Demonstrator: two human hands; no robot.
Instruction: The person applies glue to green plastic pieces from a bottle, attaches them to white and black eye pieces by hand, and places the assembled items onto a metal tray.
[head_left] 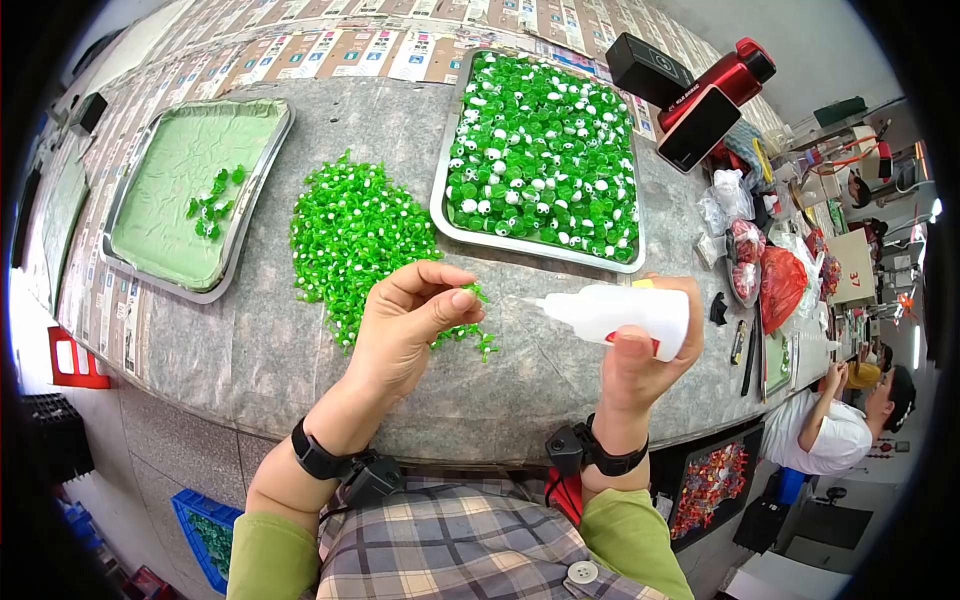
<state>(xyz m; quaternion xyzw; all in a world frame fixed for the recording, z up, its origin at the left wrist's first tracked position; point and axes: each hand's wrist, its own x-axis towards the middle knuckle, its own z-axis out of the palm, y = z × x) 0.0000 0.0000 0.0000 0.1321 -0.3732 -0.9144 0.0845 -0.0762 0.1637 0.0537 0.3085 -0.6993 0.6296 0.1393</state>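
My left hand [412, 325] pinches a small green plastic piece [476, 292] between thumb and fingertips. Wrapped around a white squeeze bottle [620, 318] is my right hand [650, 350]; the bottle lies tilted sideways, its thin nozzle pointing at the green piece, a short gap apart. A heap of small green pieces with white spots [360, 235] spreads on the table beyond my left hand. Behind my right hand stands a metal tray [540, 248] full of green and white pieces with black dots. At the left, another tray [165, 200], lined in pale green, holds several green pieces.
A red bottle [720, 80], a black box [648, 68] and a phone [698, 128] stand at the far right. Plastic bags [783, 285] and tools crowd the right edge. A person in a white shirt [835, 430] sits farther right. A blue crate [205, 535] is below left.
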